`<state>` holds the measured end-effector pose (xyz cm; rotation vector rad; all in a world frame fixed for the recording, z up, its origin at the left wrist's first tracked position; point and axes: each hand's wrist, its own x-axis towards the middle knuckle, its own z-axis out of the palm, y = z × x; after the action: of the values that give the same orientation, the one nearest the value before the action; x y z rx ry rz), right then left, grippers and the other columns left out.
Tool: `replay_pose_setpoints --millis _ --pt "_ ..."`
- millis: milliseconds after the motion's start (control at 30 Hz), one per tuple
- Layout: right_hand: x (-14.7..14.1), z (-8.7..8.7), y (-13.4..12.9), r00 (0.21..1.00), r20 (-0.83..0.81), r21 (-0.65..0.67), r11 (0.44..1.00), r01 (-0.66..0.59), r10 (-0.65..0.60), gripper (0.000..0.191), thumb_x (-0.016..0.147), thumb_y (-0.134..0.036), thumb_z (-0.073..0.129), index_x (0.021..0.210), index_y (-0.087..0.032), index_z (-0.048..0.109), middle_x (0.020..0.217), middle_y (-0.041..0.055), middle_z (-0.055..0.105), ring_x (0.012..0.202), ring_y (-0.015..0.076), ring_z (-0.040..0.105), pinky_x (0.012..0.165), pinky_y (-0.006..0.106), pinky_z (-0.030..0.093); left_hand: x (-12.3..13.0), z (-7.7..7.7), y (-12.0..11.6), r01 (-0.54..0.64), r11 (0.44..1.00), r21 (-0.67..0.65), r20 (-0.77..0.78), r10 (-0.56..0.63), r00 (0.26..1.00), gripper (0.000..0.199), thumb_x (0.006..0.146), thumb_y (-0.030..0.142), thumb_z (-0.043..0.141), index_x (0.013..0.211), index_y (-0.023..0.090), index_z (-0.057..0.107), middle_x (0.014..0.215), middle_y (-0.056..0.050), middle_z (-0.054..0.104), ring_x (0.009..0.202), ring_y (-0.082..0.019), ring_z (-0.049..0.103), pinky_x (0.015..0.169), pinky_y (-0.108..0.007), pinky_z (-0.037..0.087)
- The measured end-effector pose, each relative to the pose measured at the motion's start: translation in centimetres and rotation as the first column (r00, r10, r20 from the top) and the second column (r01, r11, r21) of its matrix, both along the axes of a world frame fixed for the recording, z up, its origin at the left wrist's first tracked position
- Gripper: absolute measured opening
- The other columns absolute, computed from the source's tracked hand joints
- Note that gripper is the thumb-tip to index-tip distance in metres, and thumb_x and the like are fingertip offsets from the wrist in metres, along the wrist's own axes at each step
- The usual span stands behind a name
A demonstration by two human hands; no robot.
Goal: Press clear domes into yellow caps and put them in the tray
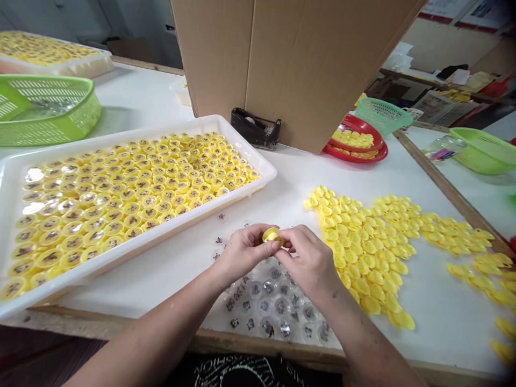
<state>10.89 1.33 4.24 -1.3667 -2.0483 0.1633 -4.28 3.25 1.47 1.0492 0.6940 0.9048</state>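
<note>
White desk (pixel 435 322) is spreading out before me, and I am pinching a glossy yellow plastic cap (pixel 272 235) between my left hand (pixel 242 250) and right hand (pixel 310 258), holding it above the surface. Clear domed capsules (pixel 266 303) are lying just below, smooth loose yellow caps (pixel 363 252) are heaping to my right, and a white plastic tray (pixel 161 244) is holding packed rows.

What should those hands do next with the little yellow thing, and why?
Probably set the round yellow piece, pinched between the left hand and right hand, into the white tray. That tray already holds rows of similar yellow pieces, though the fingers hide part of this one, so I can't be sure.
</note>
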Motion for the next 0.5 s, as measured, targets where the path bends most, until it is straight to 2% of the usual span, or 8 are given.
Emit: replay_pose_setpoints --millis 133,267,367,500 --pt "0.5 -0.3 0.2 0.976 -0.215 -0.173 0.983 -0.055 0.016 0.020 0.077 -0.017 0.065 0.096 -0.021 0.062 0.085 0.0030 0.060 0.069 0.0136 0.058 0.064 0.027 0.051 -0.3 -0.2 -0.1 -0.060 0.988 0.140 -0.170 0.083 0.982 0.030 0.082 0.035 0.061 0.101 0.013 0.054 0.084 -0.006 0.063 0.075 -0.015 0.057 0.063 -0.024 0.044" --pt "1.5 -0.7 0.6 0.888 -0.459 -0.309 0.941 -0.142 -0.016 0.027 0.078 -0.024 0.066 0.105 -0.023 0.059 0.097 0.0038 0.059 0.077 0.0141 0.060 0.070 0.029 0.053 -0.6 -0.5 0.1 -0.090 0.938 0.333 -0.243 0.178 0.953 0.028 0.081 0.033 0.062 0.102 0.015 0.055 0.092 -0.007 0.062 0.076 -0.014 0.058 0.066 -0.025 0.046" --pt "1.7 -1.3 0.7 0.834 -0.551 -0.355 0.912 -0.207 -0.025 0.023 0.081 -0.028 0.064 0.102 -0.022 0.060 0.096 0.0039 0.062 0.084 0.0163 0.061 0.077 0.032 0.052 -0.7 -0.6 0.1 -0.107 0.902 0.418 -0.266 0.234 0.935 0.028 0.081 0.032 0.063 0.102 0.016 0.058 0.095 -0.008 0.063 0.077 -0.015 0.059 0.068 -0.027 0.047" --pt "1.0 -1.7 0.6 0.818 -0.576 -0.354 0.903 -0.241 -0.008 0.011 0.083 -0.028 0.061 0.092 -0.021 0.062 0.086 0.0024 0.062 0.079 0.0153 0.059 0.072 0.030 0.051 -0.9 -0.3 0.1 -0.098 0.879 0.466 -0.384 0.301 0.873 0.023 0.081 0.031 0.062 0.098 0.015 0.060 0.086 -0.007 0.065 0.074 -0.016 0.060 0.065 -0.027 0.048"
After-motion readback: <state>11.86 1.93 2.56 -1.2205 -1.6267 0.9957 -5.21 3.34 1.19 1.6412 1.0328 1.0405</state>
